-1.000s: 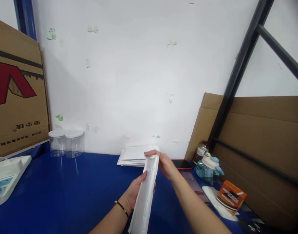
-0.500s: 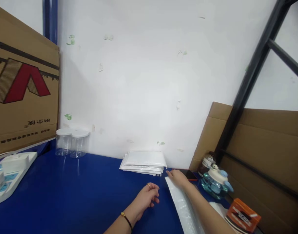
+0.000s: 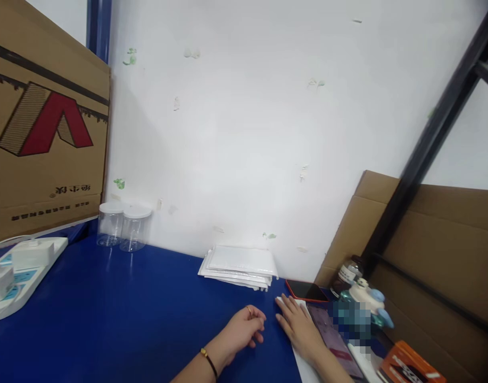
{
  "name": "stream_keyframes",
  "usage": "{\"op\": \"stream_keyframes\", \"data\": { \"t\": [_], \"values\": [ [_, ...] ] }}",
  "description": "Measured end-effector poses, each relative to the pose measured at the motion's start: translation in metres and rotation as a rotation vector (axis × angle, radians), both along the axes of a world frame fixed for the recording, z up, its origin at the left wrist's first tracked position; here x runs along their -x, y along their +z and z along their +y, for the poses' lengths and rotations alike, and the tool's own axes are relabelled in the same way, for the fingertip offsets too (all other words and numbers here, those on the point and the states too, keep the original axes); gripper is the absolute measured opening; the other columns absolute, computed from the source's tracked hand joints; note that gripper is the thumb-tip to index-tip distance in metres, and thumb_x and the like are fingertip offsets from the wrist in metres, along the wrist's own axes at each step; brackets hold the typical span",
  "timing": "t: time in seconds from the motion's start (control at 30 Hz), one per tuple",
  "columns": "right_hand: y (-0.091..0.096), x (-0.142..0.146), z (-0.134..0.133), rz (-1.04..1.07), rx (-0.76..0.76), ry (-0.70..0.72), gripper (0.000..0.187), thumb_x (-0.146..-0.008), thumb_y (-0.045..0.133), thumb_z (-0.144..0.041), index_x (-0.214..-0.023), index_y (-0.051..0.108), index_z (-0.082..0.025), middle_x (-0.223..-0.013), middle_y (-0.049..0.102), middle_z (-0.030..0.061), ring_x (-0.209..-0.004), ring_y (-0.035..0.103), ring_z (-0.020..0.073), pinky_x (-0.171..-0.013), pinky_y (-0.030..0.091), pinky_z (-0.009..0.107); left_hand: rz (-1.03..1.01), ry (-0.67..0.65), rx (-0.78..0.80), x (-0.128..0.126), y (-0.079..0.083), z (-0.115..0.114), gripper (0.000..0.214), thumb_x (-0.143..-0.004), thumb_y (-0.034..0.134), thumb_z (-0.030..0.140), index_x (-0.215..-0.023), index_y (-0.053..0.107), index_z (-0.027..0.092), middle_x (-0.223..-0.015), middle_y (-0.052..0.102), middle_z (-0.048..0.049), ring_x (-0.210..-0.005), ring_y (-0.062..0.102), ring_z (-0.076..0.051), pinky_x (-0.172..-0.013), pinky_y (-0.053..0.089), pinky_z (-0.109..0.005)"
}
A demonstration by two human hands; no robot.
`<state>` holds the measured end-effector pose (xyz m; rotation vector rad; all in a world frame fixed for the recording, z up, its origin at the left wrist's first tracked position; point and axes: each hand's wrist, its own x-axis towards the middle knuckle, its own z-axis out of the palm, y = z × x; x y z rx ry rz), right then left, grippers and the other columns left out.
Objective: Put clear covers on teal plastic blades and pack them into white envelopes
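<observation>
My right hand (image 3: 298, 327) lies flat, palm down, fingers stretched out, pressing a white padded envelope (image 3: 303, 361) onto the blue table (image 3: 120, 314). Most of the envelope is hidden under my hand and forearm. My left hand (image 3: 240, 332) rests on the table just left of it, fingers loosely curled with nothing in them, a ring on one finger and a bracelet at the wrist. A stack of white envelopes (image 3: 239, 266) lies against the wall, a little beyond both hands.
Two clear jars (image 3: 123, 226) stand at the back left beside a cardboard box (image 3: 44, 133). A white power strip (image 3: 16, 276) lies at the left. A phone (image 3: 306, 290), a brown bottle (image 3: 347, 274), a teal bottle (image 3: 361, 314) and an orange box (image 3: 411, 367) crowd the right.
A second ago both hands held the envelope upright. It now lies flat on the table under my right hand, and my left hand has let go and rests beside it.
</observation>
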<state>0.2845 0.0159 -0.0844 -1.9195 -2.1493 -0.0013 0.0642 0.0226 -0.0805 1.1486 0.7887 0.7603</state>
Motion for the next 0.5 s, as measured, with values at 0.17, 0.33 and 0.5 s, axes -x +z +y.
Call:
{"op": "stream_keyframes", "data": {
  "t": [0.17,0.33,0.5],
  "values": [
    [0.034,0.015,0.038,0.024,-0.206,0.029,0.053,-0.084,0.038,-0.026,-0.136,0.038,-0.016,-0.144,0.034,0.0092,-0.132,0.029,0.0229,-0.109,0.024,0.038,0.012,0.024,0.006,0.005,0.003,0.002,0.020,-0.071,0.052,0.022,-0.090,0.055,0.016,-0.077,0.056,-0.0002,-0.057,0.056,-0.009,-0.044,0.030,-0.017],
    [0.071,0.036,0.079,-0.055,-0.170,0.070,0.073,-0.063,0.042,0.001,-0.133,0.043,-0.020,-0.145,0.031,0.0091,-0.128,0.036,0.0237,-0.103,0.032,0.036,0.029,0.136,-0.070,0.015,0.016,0.007,0.020,-0.071,0.050,0.018,-0.090,0.055,0.016,-0.072,0.055,0.0016,-0.058,0.055,-0.008,-0.046,0.031,-0.017],
    [0.092,0.043,0.074,-0.052,-0.167,0.114,0.047,-0.074,0.044,-0.010,-0.117,0.060,-0.022,-0.123,0.058,0.0079,-0.112,0.051,0.0232,-0.095,0.038,0.034,0.135,0.510,-0.289,0.031,0.022,0.025,0.033,-0.073,0.052,0.023,-0.105,0.050,0.017,-0.092,0.056,-0.0042,-0.073,0.058,-0.013,-0.063,0.046,-0.025]
  ]
}}
